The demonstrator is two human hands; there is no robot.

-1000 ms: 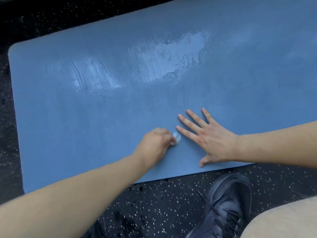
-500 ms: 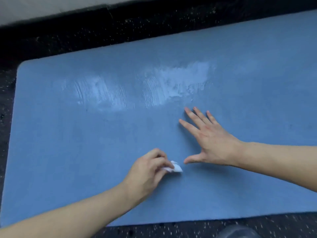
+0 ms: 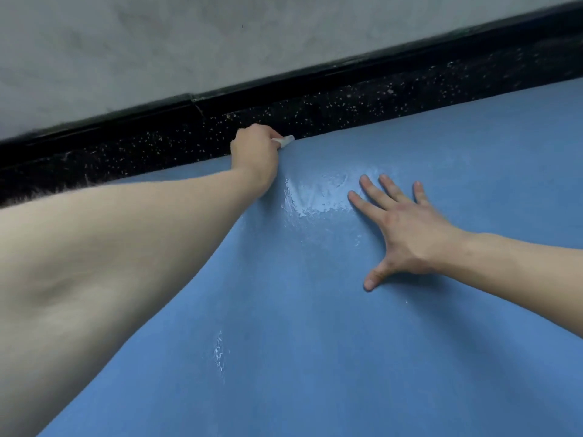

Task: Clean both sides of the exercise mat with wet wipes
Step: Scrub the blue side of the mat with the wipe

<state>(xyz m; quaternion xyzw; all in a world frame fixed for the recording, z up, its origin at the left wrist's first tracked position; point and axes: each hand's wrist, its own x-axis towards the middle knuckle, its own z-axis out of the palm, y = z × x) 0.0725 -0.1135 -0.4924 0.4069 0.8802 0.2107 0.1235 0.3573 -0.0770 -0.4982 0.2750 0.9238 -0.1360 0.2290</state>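
Observation:
A blue exercise mat (image 3: 362, 342) lies flat on the floor and fills most of the view. My left hand (image 3: 254, 149) is stretched to the mat's far edge and grips a small white wet wipe (image 3: 284, 141), which sticks out to the right of the fingers at that edge. My right hand (image 3: 400, 228) lies flat on the mat with fingers spread, palm down. A shiny wet patch (image 3: 315, 193) glistens between the two hands, and a thin wet streak (image 3: 219, 354) shows nearer to me.
Beyond the mat's far edge runs a strip of black speckled floor (image 3: 362, 102), then a black baseboard (image 3: 284, 80) and a grey wall (image 3: 220, 36). My left forearm (image 3: 110, 247) covers the mat's left part.
My left hand has swept the wipe from the mat's near side to its far edge. My view has moved forward toward the wall. My right hand stays flat on the mat.

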